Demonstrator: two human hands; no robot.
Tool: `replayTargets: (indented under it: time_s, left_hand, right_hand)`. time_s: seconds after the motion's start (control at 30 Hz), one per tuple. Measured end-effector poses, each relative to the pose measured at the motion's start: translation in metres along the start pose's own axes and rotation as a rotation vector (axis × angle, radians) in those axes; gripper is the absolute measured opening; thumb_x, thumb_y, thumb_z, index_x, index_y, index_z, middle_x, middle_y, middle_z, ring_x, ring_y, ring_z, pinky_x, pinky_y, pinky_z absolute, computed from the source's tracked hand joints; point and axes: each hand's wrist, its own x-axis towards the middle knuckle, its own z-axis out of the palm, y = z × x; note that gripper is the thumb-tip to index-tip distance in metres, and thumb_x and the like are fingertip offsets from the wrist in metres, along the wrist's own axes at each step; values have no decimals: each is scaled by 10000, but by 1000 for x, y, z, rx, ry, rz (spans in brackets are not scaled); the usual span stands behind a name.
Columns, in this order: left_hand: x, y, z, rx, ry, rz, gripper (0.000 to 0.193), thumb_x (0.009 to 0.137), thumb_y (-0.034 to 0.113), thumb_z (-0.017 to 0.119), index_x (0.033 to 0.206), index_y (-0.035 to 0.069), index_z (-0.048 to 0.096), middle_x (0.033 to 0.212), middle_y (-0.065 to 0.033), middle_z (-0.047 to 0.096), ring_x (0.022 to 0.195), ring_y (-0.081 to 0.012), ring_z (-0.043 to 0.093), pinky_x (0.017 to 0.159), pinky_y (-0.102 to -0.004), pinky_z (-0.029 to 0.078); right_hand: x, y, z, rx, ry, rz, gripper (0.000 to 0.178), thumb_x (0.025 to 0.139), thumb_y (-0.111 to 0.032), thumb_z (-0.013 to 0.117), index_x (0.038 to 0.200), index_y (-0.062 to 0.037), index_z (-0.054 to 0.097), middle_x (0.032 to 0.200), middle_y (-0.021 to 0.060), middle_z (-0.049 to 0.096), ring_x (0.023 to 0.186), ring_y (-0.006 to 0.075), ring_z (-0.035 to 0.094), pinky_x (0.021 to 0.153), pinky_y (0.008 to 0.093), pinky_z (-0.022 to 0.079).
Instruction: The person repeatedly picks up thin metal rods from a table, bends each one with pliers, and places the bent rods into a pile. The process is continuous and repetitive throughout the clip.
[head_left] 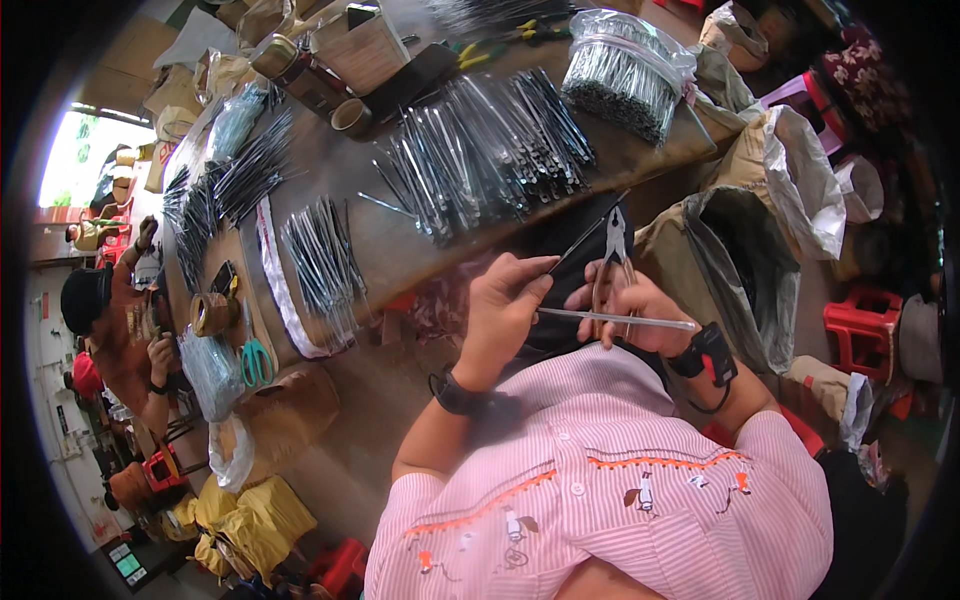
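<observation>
My left hand [500, 308] is closed, pinching a thin dark metal strip [588, 236] between thumb and fingertips. That strip slants up and away to the right. My right hand [648, 312] is wrapped round a pair of pliers [617, 238], whose jaws point away from me. A shiny, pale metal strip [572, 315] lies crosswise from near my left fingers over the right hand; what grips it is hidden. Both hands are above my lap, just off the near edge of the worktable [385, 275]. Bands with small dark devices circle both wrists.
Loose metal strips [480, 155] cover the table, with a smaller pile [322, 260] at left. A bagged bundle of strips [625, 75] stands at the far right. Teal-handled scissors [257, 362] lie at the left. An open sack [740, 270] and red stool [862, 335] flank me; a co-worker [125, 320] sits left.
</observation>
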Motion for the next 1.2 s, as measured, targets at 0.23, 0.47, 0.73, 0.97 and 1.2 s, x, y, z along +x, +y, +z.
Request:
replayTargets:
  time_s: [0.23, 0.47, 0.73, 0.97, 1.2]
  left_hand:
    - [0, 3, -3, 89, 13, 83, 210, 857, -29, 615, 1052, 6, 686, 798, -1, 504, 616, -48, 486, 492, -199, 390]
    - [4, 6, -2, 58, 30, 37, 199, 858, -23, 612, 1045, -7, 678, 834, -13, 535, 630, -50, 503, 490, -191, 392]
    - [6, 6, -1, -9, 31, -35, 173, 868, -18, 607, 1029, -19, 668, 813, -7, 529, 576, -40, 475, 479, -193, 379]
    - [6, 13, -2, 128, 33, 3, 231, 865, 81, 658, 1077, -12, 655, 841, -48, 526, 662, -107, 516, 562, -246, 424]
    - [-12, 23, -14, 673, 257, 314, 313, 798, 120, 708, 1092, 19, 666, 843, -114, 527, 761, -243, 554, 691, -334, 459]
  right_hand:
    - [4, -5, -5, -617, 73, 238, 795, 680, -39, 525, 1440, -127, 309, 1157, 151, 503, 1005, 272, 541, 836, 367, 472]
    - [10, -19, -6, -1047, 59, 115, 896, 659, -71, 532, 1497, -190, 239, 1132, 162, 477, 945, 367, 529, 876, 400, 447]
    - [17, -22, -3, -1099, 154, -180, 592, 696, -30, 548, 1286, -68, 519, 993, 187, 619, 874, 365, 617, 777, 384, 504]
    - [16, -30, -2, -1084, 156, 8, 429, 710, -61, 541, 1134, -32, 598, 778, 204, 611, 718, 362, 611, 684, 397, 494]
    - [35, -26, 3, -1056, 173, -7, 468, 734, -95, 524, 1197, -71, 577, 740, 202, 583, 675, 355, 589, 662, 414, 474]
